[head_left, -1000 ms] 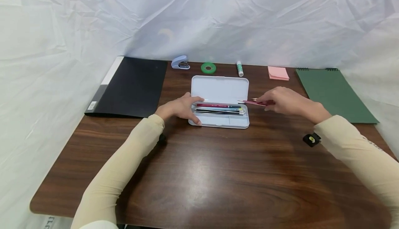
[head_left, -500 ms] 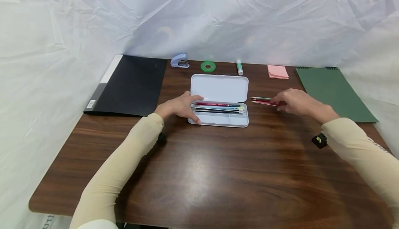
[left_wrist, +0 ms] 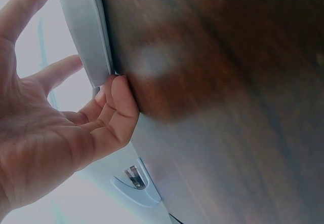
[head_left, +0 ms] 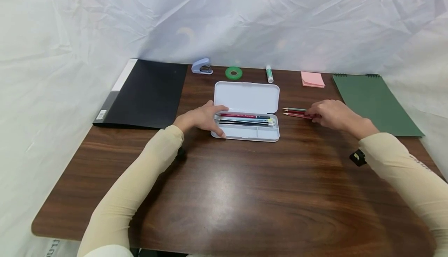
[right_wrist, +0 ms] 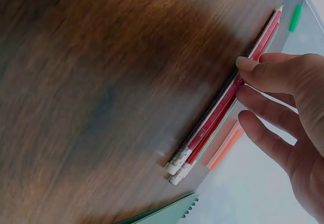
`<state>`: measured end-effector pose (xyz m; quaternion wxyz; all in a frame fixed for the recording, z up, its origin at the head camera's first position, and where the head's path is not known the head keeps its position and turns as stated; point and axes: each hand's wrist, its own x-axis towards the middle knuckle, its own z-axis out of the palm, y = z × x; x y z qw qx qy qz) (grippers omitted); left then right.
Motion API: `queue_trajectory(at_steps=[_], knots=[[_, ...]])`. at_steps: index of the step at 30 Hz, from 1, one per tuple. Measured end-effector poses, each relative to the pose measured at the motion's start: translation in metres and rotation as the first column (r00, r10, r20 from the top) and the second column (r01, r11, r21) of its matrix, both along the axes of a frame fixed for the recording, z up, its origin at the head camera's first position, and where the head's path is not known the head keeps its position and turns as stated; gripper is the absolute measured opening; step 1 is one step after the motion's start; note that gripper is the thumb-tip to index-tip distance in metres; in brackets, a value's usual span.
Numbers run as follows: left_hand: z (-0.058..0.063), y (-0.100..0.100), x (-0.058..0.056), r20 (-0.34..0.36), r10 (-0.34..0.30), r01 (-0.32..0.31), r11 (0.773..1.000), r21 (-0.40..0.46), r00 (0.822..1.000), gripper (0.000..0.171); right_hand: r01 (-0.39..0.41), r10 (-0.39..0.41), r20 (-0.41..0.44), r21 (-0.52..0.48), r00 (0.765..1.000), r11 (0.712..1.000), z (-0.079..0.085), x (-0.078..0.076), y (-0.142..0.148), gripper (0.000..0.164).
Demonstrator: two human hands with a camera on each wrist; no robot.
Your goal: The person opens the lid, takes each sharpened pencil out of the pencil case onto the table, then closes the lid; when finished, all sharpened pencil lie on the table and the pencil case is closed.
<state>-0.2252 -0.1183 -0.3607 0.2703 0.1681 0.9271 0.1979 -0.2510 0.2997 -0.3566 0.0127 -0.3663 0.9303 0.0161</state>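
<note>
Over on the left, the black folder lies flat, well apart from the action, and here's the left hand, thumb and fingers spread around the left end of the white pencil case; the left wrist view has curled fingers against that end, so it's gripping, apparently to steady it. Behind, the stapler, then the green tape. Now the case itself: lid laid back, and a bundle of pencils already lengthwise in the rear compartment, a red one at the back. Past the glue stick, just right of the case and not touching it, come the loose pencils, two red and one green, side by side, points toward the case. So it's part-way, I'd judge: some in, some out, lid not down; bringing both lots together seems to be what's left. Behind them, pink sticky notes. And the right hand pinches the red between thumb and fingers; whether the green is caught too, I can't tell. Far right, the green notebook, untouched.
</note>
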Motion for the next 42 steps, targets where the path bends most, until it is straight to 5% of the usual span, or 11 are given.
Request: queue_trajectory(at_steps=[31, 42], knots=[[0.0, 0.0, -0.002, -0.014, -0.004, 0.004, 1.0, 0.001, 1.0, 0.097, 0.103, -0.103, 0.002, 0.007, 0.995, 0.995, -0.004, -0.007, 0.01, 0.019], [0.001, 0.0, -0.001, -0.013, -0.007, 0.007, 1.0, -0.009, 1.0, 0.096, 0.122, -0.121, -0.025, 0.027, 0.992, 0.992, -0.003, -0.01, 0.015, 0.032]])
